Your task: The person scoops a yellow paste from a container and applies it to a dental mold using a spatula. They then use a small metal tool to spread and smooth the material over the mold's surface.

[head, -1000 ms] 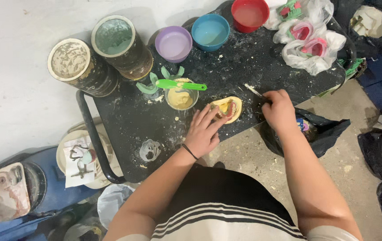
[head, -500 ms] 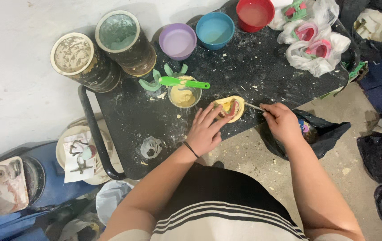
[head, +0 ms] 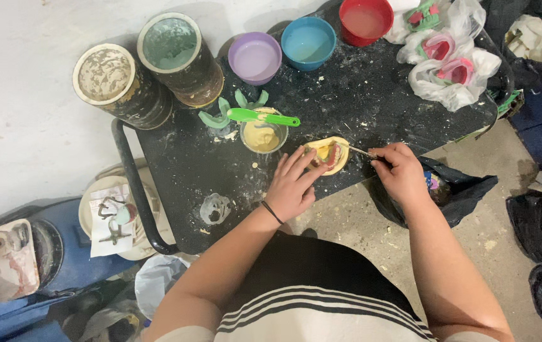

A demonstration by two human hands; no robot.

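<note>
A yellow oval mould [head: 330, 154] with pink material in it lies near the front edge of a black, powder-dusted table [head: 359, 101]. My left hand [head: 292, 185] rests flat on the table with its fingertips steadying the mould's left side. My right hand [head: 400, 171] is shut on a thin metal tool [head: 361, 151] whose tip reaches into the mould from the right. Just behind the mould stands a small cup of yellow paste [head: 262, 135] with a green spatula [head: 261, 116] laid across it.
Two large dirty tins [head: 105, 75] [head: 171, 42] stand at the table's left back. Purple [head: 255, 57], blue [head: 308, 42] and red [head: 366, 20] bowls line the back. Plastic bags with pink moulds [head: 448, 63] lie at the right. Black bags [head: 454, 193] and clutter cover the floor.
My right hand has drawn back to the right and now holds the thin tool with its tip at the mould. My left hand stays on the mould's left side.
</note>
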